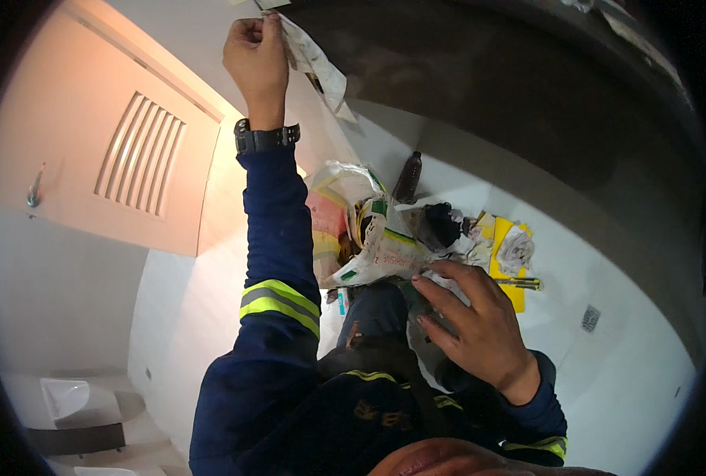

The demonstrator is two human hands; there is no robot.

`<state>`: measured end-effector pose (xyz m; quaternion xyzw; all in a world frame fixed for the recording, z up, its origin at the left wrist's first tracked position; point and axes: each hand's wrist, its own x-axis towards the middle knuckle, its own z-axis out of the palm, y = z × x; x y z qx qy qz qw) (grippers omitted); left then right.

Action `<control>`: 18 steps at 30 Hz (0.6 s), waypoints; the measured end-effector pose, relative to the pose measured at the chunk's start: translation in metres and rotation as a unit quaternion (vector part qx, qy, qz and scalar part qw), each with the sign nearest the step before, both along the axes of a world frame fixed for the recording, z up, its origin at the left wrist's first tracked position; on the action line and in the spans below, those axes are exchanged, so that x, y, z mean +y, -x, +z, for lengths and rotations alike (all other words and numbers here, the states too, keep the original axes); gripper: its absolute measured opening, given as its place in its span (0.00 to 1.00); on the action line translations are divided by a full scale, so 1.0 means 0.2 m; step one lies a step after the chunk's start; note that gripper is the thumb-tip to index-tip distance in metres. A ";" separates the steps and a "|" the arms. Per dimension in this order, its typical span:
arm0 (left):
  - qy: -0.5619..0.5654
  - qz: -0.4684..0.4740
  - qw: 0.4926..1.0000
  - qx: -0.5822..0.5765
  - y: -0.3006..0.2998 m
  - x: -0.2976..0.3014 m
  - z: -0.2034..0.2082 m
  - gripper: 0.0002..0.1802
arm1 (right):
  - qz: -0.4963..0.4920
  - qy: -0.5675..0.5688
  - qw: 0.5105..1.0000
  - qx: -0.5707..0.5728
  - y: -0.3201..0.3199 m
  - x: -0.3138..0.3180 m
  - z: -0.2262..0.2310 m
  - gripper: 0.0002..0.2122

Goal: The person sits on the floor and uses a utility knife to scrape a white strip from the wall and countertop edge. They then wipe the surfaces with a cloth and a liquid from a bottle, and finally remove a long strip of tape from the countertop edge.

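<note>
My left hand (pixel 258 59) is raised high at the top of the view, its fingers closed in a pinch. They grip the upper end of a whitish strip (pixel 317 63), paper or masking film, which hangs down along the edge between the pale wall and a dark surface. My right hand (pixel 476 325) is held lower, in front of my body, palm down with the fingers spread and nothing in them. Just beyond its fingertips is an open white plastic sack (pixel 389 258) with loose material inside, partly hidden by my left arm.
A dark bottle (pixel 408 178) lies or stands beyond the sack. Dark cloth (pixel 442 226), crumpled paper (pixel 516 250) and a yellow sheet (pixel 516 298) are on the pale floor. A floor drain (pixel 590 318) is farther right. At left stands a louvred door (pixel 75 119); a white basin (pixel 71 399) is below.
</note>
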<state>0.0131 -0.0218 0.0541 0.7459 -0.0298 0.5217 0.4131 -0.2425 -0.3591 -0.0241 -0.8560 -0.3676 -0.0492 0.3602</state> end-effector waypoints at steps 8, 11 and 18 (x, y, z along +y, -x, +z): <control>0.002 -0.007 1.000 -0.017 0.02 0.01 -0.07 0.18 | 0.007 0.010 1.000 -0.004 0.01 0.03 -0.01 0.24; 0.076 -0.042 0.995 0.046 0.03 -0.04 -0.28 0.17 | -0.023 0.024 0.999 0.021 0.01 0.00 0.00 0.24; 0.117 -0.120 0.986 0.014 0.00 -0.01 -0.08 0.16 | -0.032 0.042 0.998 0.024 0.02 0.01 -0.01 0.25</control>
